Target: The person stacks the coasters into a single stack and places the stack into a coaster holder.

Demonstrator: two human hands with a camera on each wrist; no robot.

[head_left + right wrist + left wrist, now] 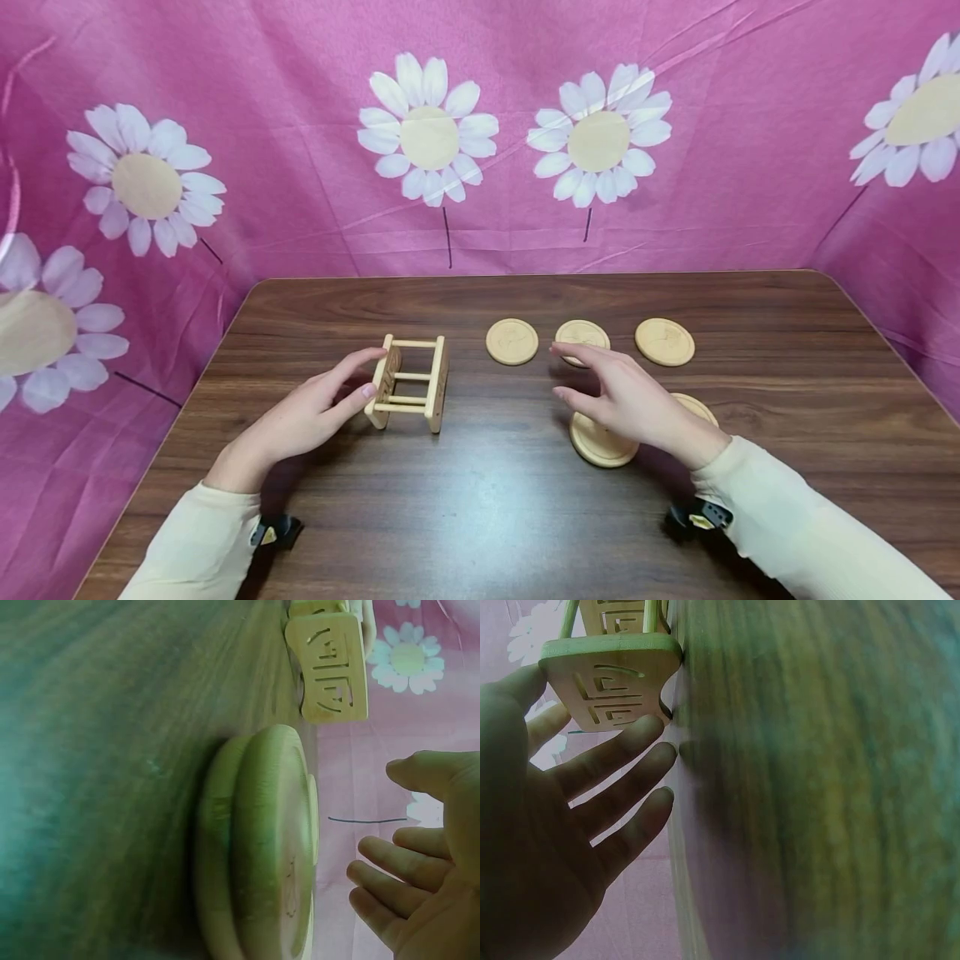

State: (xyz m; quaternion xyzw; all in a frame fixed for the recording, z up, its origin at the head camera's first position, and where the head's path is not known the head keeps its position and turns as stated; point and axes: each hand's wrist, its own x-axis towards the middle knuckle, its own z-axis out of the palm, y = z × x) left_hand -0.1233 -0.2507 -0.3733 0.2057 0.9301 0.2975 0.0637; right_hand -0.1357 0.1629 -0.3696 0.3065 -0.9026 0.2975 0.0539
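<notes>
Bright head view, glare pooling on your table point(487, 508)! Wrist views run dimmer, your left hand point(551, 825) darkly shadowed there.

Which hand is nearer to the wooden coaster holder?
Left. The left hand is at the left side of the coaster holder; the right hand is off to its right, above round wooden coasters.

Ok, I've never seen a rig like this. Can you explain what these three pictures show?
There's no machine: these are a person's left hand and right hand, both bare. The wide picture looks forward and down from the head. The other two are taken from each wrist, so the table seems tipped on its side. On it are a wooden rack and several round discs. The left hand's fingers are at the rack's side; I can't tell whether they grip it. The right hand hovers over discs, holding nothing.
</notes>
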